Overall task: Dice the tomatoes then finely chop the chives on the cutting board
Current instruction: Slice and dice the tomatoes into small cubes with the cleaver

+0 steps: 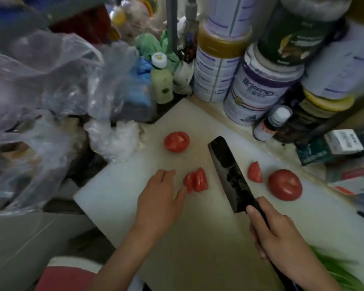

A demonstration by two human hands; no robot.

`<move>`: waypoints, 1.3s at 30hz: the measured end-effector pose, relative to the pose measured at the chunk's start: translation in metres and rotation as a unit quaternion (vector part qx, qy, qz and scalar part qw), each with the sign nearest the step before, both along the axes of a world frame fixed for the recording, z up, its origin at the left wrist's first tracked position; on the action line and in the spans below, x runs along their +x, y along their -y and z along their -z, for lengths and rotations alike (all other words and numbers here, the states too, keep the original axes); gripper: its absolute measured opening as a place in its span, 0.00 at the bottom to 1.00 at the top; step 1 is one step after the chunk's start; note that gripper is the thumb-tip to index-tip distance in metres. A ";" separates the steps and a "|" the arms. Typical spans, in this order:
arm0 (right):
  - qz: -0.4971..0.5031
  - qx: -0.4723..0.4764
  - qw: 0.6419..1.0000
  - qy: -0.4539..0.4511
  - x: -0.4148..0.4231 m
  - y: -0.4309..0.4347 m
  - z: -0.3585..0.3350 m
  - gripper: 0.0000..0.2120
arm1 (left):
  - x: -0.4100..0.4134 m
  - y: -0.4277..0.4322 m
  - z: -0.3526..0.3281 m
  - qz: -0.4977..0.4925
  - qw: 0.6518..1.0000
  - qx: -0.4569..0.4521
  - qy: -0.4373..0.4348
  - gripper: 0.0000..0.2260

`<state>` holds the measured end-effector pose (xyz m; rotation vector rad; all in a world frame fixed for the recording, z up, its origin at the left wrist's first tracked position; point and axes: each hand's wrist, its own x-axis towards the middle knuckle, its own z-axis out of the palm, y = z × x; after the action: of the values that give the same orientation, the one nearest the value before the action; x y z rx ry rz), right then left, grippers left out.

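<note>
The left hand (160,198) lies flat and relaxed on the white plastic cutting board (114,196), its fingers loosely spread and holding nothing. The fingertip nearest the blade meets the edge of a small stack of red sliced tomato pieces (195,180), which sits just ahead of that hand and to its right.

The right hand (282,234) is curled round the dark handle of a broad black-bladed cleaver (229,171), with the thumb lying along the handle near the blade's heel. The blade reaches forward and to the left from this hand, ending between the two hands. It is beside the sliced stack but not touching it. I cannot tell whether the edge rests on the board or is held just above it.

Just past the right hand's knuckles, to the right of the blade, lies a single red tomato wedge (255,172). Close beside it, further right, is a whole round red tomato (285,184). A cut tomato half (177,141), cut face up, sits well ahead of the left hand's fingertips.

Behind the right wrist, at the near right corner of the board, lie long green chives (334,267), blurred.

Beyond the blade tip stand stacked white and purple tins (259,85) and a small white-capped bottle (271,122). Crumpled clear plastic bags (40,80) are heaped on the bench to the left of the left hand.
</note>
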<state>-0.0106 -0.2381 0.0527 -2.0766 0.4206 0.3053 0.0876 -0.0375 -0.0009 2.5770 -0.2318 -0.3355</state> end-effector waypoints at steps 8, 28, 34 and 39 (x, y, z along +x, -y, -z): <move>0.000 -0.028 0.999 -0.017 -0.010 0.019 0.043 0.07 | -0.011 0.058 0.031 -0.052 0.995 0.085 0.003 0.30; -0.030 -0.049 0.997 0.049 -0.005 0.017 0.072 0.08 | 0.002 0.058 0.069 -0.011 0.988 -0.119 0.100 0.14; -0.033 -0.064 0.996 0.043 -0.009 0.010 0.078 0.13 | 0.017 0.037 0.074 0.094 0.979 -0.149 0.098 0.18; -0.019 -0.064 0.997 0.041 -0.019 0.001 0.081 0.10 | 0.019 0.027 0.080 0.138 0.969 -0.179 0.103 0.22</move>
<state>-0.0297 -0.2393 -0.0287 -2.2166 0.3605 0.2184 0.1071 -0.0648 -0.0812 2.2191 -0.6685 -0.1096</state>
